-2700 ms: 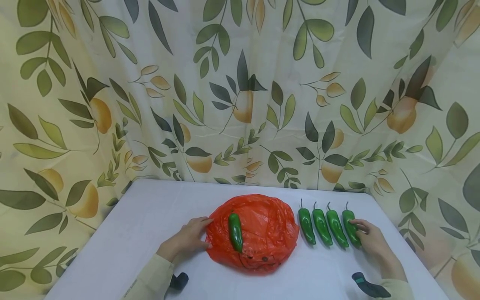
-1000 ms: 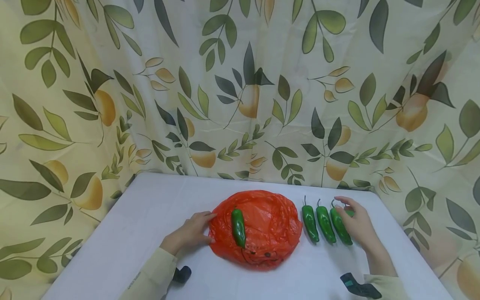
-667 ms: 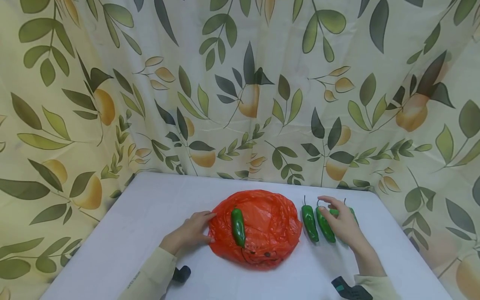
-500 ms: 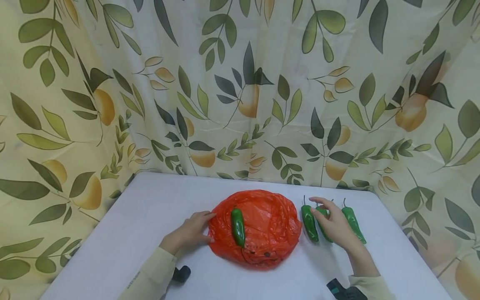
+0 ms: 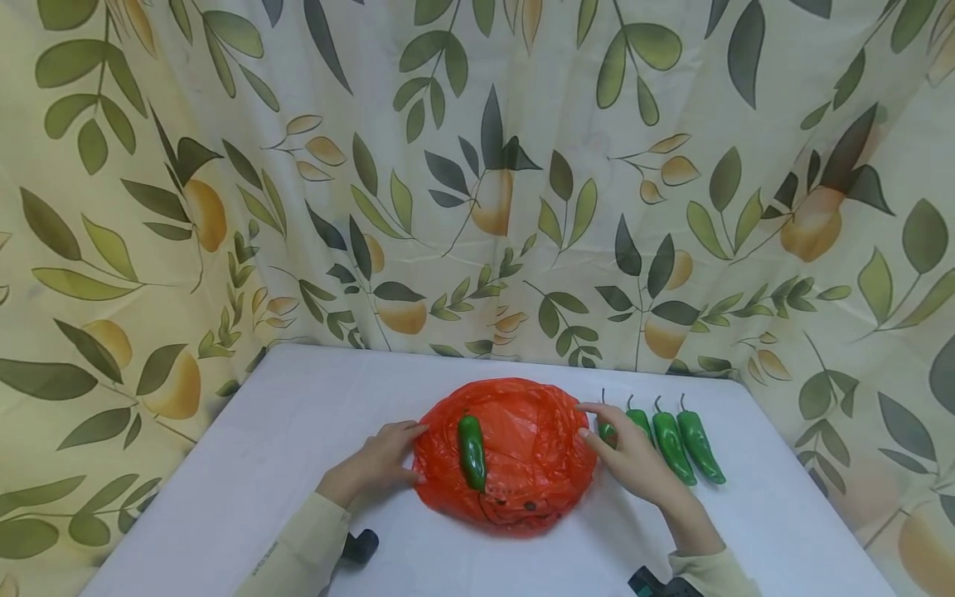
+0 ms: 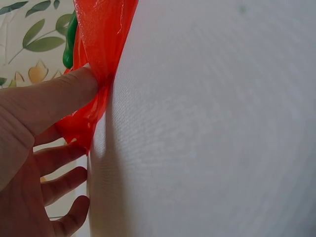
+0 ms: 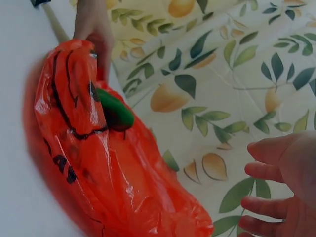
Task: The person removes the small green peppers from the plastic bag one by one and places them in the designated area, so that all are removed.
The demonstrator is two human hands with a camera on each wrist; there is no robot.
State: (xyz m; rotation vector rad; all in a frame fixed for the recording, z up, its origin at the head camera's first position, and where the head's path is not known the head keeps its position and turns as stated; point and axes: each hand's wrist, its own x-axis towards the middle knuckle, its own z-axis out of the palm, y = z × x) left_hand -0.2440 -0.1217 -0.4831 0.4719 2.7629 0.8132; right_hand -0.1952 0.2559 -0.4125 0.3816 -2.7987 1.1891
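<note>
A red plastic bag with black print lies spread on the table, its rolled rim forming a ring. One green chili pepper rests inside it, toward the left. My left hand holds the bag's left rim, and the left wrist view shows the thumb pressed on the red film. My right hand is at the bag's right rim, fingers loosely bent and holding nothing; the right wrist view shows its fingers spread. That hand partly covers the nearest pepper of the row on the right.
Several green chili peppers, among them the rightmost pepper, lie side by side right of the bag, stems pointing away. A white table carries everything. Behind it hangs a leaf-and-fruit patterned curtain.
My right hand has let go of the rightmost pepper and moved left over the row to the bag's right rim. My left hand stays on the left rim.
</note>
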